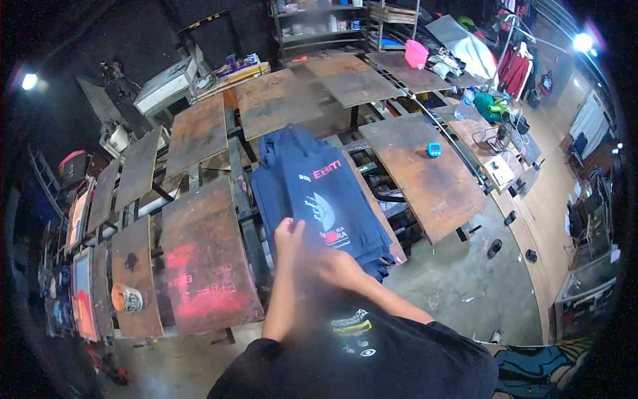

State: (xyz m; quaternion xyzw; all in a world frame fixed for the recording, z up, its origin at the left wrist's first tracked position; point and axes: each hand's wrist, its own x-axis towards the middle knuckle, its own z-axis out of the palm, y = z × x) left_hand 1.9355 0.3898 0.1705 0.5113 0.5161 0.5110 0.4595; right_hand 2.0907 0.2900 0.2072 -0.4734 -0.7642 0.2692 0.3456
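Observation:
A stack of navy blue printed garments (352,206) lies on a board in front of me, with pink and white prints on the top one. My left hand (289,234) is over the stack's near left part, its fingers curled closed; what they hold, if anything, is hidden. Close beside it on the right, my right hand (337,267) is at the near edge of the stack. A blurred patch covers its fingers, so their state cannot be made out.
Brown boards on metal frames surround the stack; a board (206,266) on the left has pink ink stains. A white tub (126,298) stands at far left. A blue timer (434,149) sits on the right board. A pink container (417,54) and shelves (319,33) are behind.

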